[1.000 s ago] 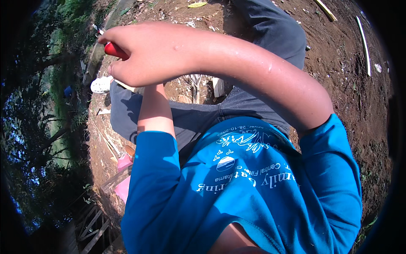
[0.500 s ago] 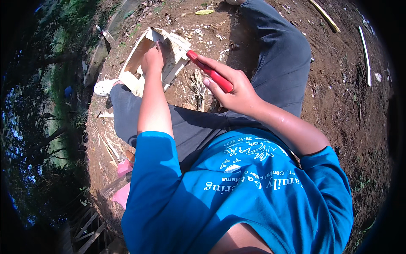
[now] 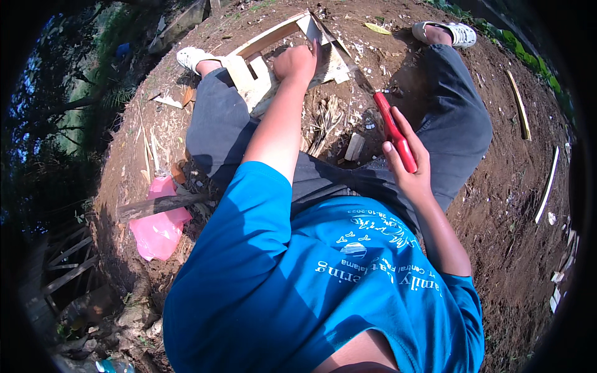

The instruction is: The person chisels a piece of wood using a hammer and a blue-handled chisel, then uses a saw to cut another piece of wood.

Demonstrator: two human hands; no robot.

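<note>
A small pale wooden box frame (image 3: 268, 38) rests on the ground between my legs. My left hand (image 3: 295, 64) is closed on it, with the thumb pointing up along a board; the fingertips are partly hidden. In my right hand (image 3: 411, 175) is the red handle of a hand saw (image 3: 394, 132). Its thin dark blade runs up and left to the right side of the box, where it touches or lies close to the wood. The blade's far end is hard to make out.
Splintered wood (image 3: 326, 123) and a small offcut (image 3: 355, 147) lie between my legs. To the left, a dark plank (image 3: 163, 206) crosses a pink plastic bag (image 3: 160, 233). Long wood strips (image 3: 519, 105) lie on the dirt at right. My white shoes (image 3: 193, 57) flank the box.
The view has shifted, so the box appears farther right. My right hand has drawn the saw handle away from the box, and more blade shows. My left hand stays on the box.
</note>
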